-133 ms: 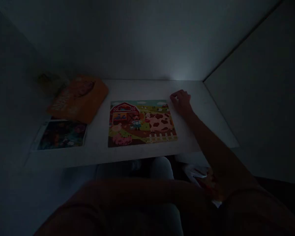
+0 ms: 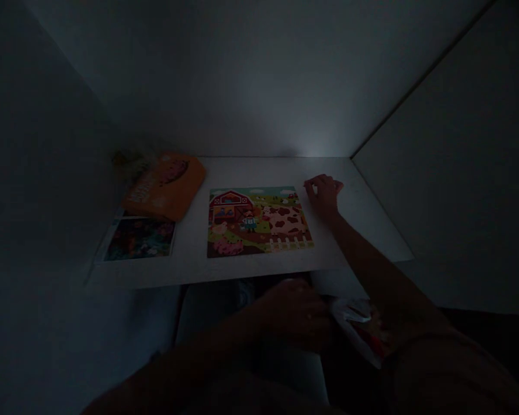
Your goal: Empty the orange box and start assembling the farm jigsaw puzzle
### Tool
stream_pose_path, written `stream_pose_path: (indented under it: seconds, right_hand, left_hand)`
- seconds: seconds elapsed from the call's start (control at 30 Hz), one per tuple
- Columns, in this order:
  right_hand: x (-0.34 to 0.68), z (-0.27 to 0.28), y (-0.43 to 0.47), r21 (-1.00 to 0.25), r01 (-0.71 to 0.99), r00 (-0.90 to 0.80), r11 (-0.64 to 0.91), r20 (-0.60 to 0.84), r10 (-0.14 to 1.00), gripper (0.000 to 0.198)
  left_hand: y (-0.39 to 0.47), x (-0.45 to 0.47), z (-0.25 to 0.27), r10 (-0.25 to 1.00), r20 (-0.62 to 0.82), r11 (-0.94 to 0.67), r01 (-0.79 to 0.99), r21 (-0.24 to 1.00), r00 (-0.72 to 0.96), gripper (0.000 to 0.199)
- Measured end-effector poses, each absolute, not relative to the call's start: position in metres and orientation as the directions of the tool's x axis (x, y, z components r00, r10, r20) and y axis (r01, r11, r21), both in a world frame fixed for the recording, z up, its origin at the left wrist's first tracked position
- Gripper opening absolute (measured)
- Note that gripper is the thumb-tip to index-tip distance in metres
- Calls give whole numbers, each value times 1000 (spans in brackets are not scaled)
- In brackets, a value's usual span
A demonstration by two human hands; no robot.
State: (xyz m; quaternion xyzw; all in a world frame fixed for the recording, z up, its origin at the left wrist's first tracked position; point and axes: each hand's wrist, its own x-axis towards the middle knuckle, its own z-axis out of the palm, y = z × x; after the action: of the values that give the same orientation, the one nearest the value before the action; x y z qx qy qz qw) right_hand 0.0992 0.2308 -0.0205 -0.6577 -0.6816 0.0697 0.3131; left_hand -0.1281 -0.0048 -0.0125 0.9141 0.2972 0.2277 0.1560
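Hands first: what has changed in the head view?

The left hand (image 2: 298, 314). A moment ago only a forearm lay low across the front; now the hand itself shows, raised just below the near edge of the desk (image 2: 376, 225).

Does it hold anything?

I cannot tell. It is dark there, and the fingers look curled.

And the right hand (image 2: 324, 196)?

Much where it was, resting on the desk just beside the upper right corner of the farm picture (image 2: 259, 222), fingers bent downward. A reddish tip (image 2: 339, 185) now sticks out on its far side, plainer than before. It could be a finger or some small piece; I can't say whether the hand is clamped on anything. The two hands are well apart.

Has the farm picture moved?

Not that I can see. The camera has swung a little, but the picture lies flat mid-desk, between the right hand and the orange package (image 2: 168, 187), which overlaps a darker picture (image 2: 140, 241).

So what does the change mean?

My reading: only the right hand is at the farm picture, while the left is busy lower down, near the plastic wrapper (image 2: 355, 314) but apart from it.
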Motion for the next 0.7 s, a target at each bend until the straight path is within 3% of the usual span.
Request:
stream_pose_path:
  seconds: [0.07,0.13,0.23,0.27,0.37,0.43,0.7]
  right_hand:
    - [68,-17,197,-599,756,-1,262,399,917,40]
    - [30,-23,164,-657,593,-130,465,492,861,48]
    - [-21,-44,126,-632,528,-251,568,523,815,69]
    - [-32,-51,118,-599,614,-315,514,411,855,75]
    - [-42,-67,105,-397,893,-221,214,30,975,101]
    - [-33,-72,105,-285,949,-166,134,-92,982,108]
    - [58,-60,156,-178,984,-42,29,-71,997,94]
  left_hand:
    - [3,-197,-17,603,438,-797,479,368,667,26]
    - [14,-254,-21,797,490,-555,749,362,353,32]
    - [28,-304,-28,894,442,-267,875,405,68,49]
    - [31,-312,-31,913,408,-206,882,425,16,56]
    - [36,-316,-38,951,302,-81,880,468,-73,72]
    - [36,-313,-41,965,255,-67,874,481,-66,81]
    - [42,-320,-59,981,188,-59,842,537,-51,89]
